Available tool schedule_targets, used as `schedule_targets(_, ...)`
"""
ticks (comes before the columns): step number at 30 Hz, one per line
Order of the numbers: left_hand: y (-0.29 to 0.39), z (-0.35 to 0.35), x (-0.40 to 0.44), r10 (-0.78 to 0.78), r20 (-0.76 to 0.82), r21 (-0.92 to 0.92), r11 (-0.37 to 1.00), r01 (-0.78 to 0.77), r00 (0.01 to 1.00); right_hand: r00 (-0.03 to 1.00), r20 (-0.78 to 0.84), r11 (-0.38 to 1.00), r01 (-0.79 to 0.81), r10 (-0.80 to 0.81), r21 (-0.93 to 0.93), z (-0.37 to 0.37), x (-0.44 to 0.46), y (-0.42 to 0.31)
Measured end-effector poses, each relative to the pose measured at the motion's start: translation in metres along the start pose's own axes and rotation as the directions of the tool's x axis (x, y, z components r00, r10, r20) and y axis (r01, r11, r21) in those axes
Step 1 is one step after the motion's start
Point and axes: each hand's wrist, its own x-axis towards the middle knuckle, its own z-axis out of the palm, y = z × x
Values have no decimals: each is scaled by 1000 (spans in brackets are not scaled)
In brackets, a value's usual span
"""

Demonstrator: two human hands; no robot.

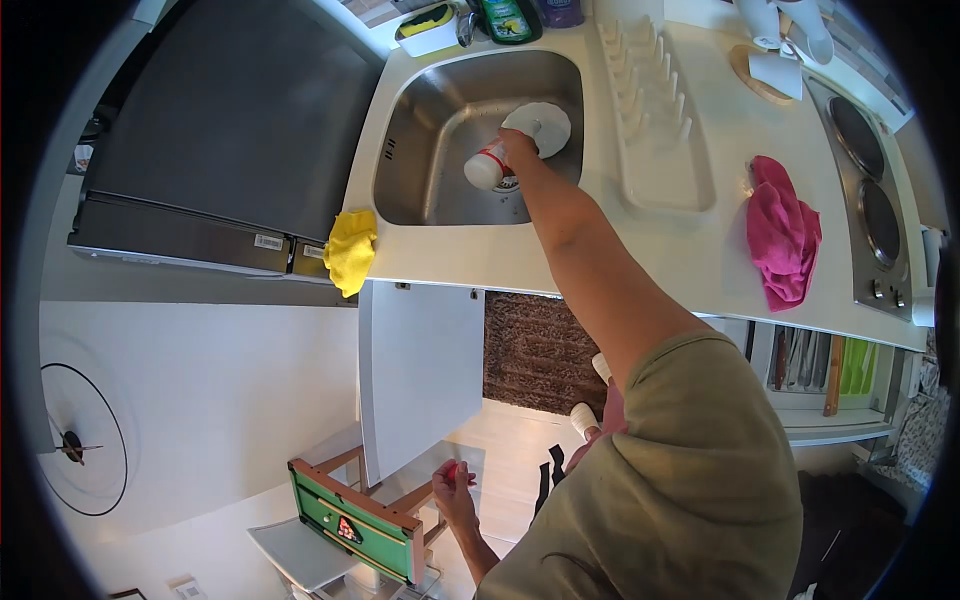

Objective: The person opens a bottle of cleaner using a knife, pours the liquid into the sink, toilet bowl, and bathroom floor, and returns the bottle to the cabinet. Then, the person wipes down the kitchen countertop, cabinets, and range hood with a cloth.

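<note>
Low in the metal sink, my right hand is wrapped round a white bottle with a red band. The bottle lies tilted, its rounded white end towards the lower left; my hand covers the other end. Just beyond my fingers is a round white piece with an uneven edge, whose kind I cannot make out. Away from the counter, at the lower left, my left hand is closed on a small red cap.
A yellow cloth hangs over the counter's left edge. Right of the sink stand a white drying rack, a pink cloth and a two-plate hob. Below, a cabinet door and a cutlery drawer stand open.
</note>
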Motion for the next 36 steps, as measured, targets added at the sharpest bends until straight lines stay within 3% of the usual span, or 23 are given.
schedule_targets(4, -1, -1, 3, -2, 3, -16, 1000, 3, 1000, 998, -17, 998, 54, -54, -28, 1, 2, 3)
schedule_targets(7, 0, 1, 5, 4, 5, 5, 1000, -4, 1000, 999, 38, 999, -25, 26, -40, -1, -4, -2)
schedule_targets(9, 1, 1, 5, 6, 11, 15, 1000, -6, 1000, 924, 375, 984, -132, 79, 119, -8, -10, -5)
schedule_targets(12, 2, 2, 6, 9, 10, 37, 999, -9, 1000, 891, 439, 986, -154, 112, 62, -11, -23, -6)
schedule_targets(18, 4, 5, 9, 19, 28, 43, 999, -21, 999, 880, 427, 978, -175, 209, -116, -10, -51, -14)
schedule_targets(27, 1, 2, 9, 38, 45, 49, 998, -40, 998, 905, 325, 960, -276, 275, -42, -16, -64, -22)
schedule_targets(36, 15, 9, 10, 47, 72, 114, 992, -56, 996, 899, 334, 952, -307, 284, 16, -18, -71, -23)
